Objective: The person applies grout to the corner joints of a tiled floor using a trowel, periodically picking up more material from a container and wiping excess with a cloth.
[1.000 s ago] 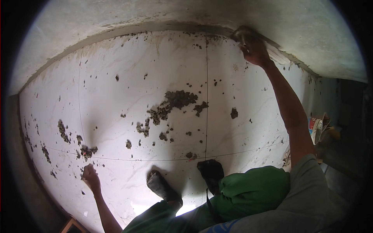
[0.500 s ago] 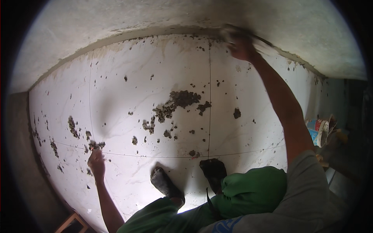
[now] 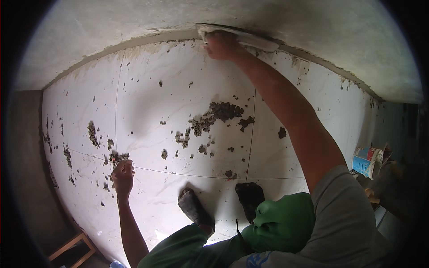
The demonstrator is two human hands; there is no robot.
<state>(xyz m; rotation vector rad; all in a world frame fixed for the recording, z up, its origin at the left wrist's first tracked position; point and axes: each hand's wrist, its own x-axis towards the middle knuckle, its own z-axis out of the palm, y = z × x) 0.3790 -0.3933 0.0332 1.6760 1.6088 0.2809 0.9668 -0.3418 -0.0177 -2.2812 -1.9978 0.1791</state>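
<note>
The right hand (image 3: 220, 44) is closed in a fist around the grip of a long, flat plastering trowel (image 3: 261, 41), its blade lying lengthwise along the grey mortar strip (image 3: 143, 43) at the foot of the rough cement wall (image 3: 134, 18), at the far edge of the floor. The bare right arm stretches up and across to reach it, coming out of a grey shirt sleeve (image 3: 342, 201). The left hand (image 3: 123, 176) is low on the left, fingers curled together just beside a small clump of dark mortar (image 3: 118, 156) near where two tile joints meet; whether the fingertips pinch a crumb or merely touch the clump, I cannot tell (the hand covers part of it). White tiles (image 3: 156, 107) with faint veining spread beneath, divided by thin dark joints. Near their middle lies the largest mortar heap (image 3: 225, 110), with lumps trailing down and to the left, and more crumbs scattered toward the left edge. Two dark shoes (image 3: 194, 207) stand at the near side below green trousers (image 3: 286, 223). At the right, a red, white and blue bucket (image 3: 365, 163) leans over on its side, and a wooden frame (image 3: 76, 250) sits in the lower left corner.
</note>
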